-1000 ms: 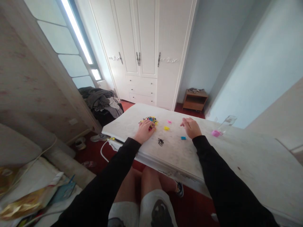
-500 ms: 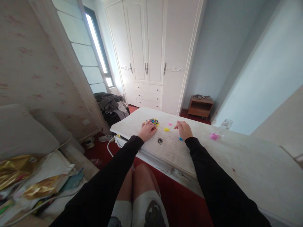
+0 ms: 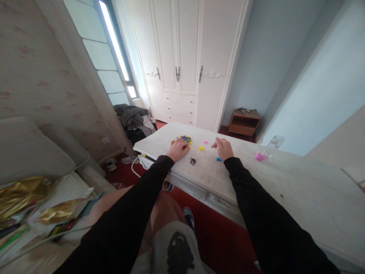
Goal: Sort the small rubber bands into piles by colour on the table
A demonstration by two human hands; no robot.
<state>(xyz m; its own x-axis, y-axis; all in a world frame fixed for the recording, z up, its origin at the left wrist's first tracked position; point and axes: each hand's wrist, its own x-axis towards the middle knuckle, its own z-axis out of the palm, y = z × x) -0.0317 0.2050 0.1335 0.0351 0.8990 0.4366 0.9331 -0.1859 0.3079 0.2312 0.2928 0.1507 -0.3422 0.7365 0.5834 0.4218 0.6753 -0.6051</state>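
My left hand (image 3: 178,149) rests on the white table (image 3: 159,140), fingers loosely bent and slightly apart at the near edge of a pile of small multicoloured bands (image 3: 185,139). Its fingertips are partly hidden. Farther right, my right hand (image 3: 224,148) hovers over the tabletop with thumb and forefinger closed together. Anything between them is too small to make out. Between the hands lie a yellow cluster (image 3: 201,148) and a small pink cluster (image 3: 205,142). Nearer me is a clump of black bands (image 3: 193,161). A blue cluster (image 3: 218,159) lies just below my right hand.
On the right, a clear glass jar (image 3: 276,142) lies tilted or on its side beside a pink lump (image 3: 260,156). A white cable (image 3: 134,167) hangs at the table's left edge. Behind stand a white wardrobe (image 3: 188,49) and a brown nightstand (image 3: 245,123).
The view has tipped downward slightly, and my legs have shifted, with a shoe now showing under the table. Both hands stay in nearly the same places over the table.
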